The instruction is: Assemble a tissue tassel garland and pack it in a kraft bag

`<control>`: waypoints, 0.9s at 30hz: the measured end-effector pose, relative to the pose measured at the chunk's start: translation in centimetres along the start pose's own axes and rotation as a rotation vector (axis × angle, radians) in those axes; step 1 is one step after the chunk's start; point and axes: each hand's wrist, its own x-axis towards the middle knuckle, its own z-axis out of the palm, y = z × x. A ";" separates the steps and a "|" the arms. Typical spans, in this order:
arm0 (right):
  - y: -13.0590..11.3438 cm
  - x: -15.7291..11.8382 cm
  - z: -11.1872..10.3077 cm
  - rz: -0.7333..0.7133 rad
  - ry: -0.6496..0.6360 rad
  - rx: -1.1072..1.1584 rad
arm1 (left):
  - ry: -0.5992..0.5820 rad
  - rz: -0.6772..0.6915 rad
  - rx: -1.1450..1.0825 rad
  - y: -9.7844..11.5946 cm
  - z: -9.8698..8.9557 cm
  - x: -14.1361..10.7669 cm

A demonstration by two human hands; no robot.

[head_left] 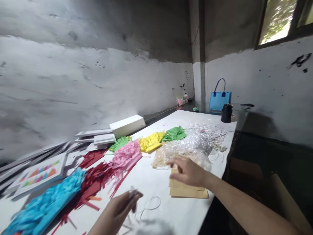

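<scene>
My right hand reaches over a stack of brown paper envelopes and touches its top, next to a heap of clear plastic bags. My left hand hovers low over the white table, fingers pinched on something thin and clear, blurred by motion. A rubber band lies just to its right. Piles of paper strips lie in a row: blue, dark red, pink, yellow, green.
White boxes and flat printed cards are stacked along the left wall. At the far end stand a blue bag and a black jar. The table's right edge drops to a dark floor with cardboard.
</scene>
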 end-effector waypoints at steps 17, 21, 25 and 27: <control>3.2 7.4 -0.9 0.243 -0.009 -0.038 | 0.153 -0.257 0.108 -2.7 -7.0 -4.6; -2.4 6.6 4.4 0.050 -0.108 -0.016 | 0.167 -0.216 0.127 -1.6 -5.0 -5.4; -8.1 5.4 11.4 -0.172 -0.454 0.280 | 0.102 -0.138 0.088 0.5 -2.5 -6.8; -9.5 4.5 13.1 -0.090 -0.579 0.445 | 0.107 -0.134 0.069 0.8 -1.6 -8.7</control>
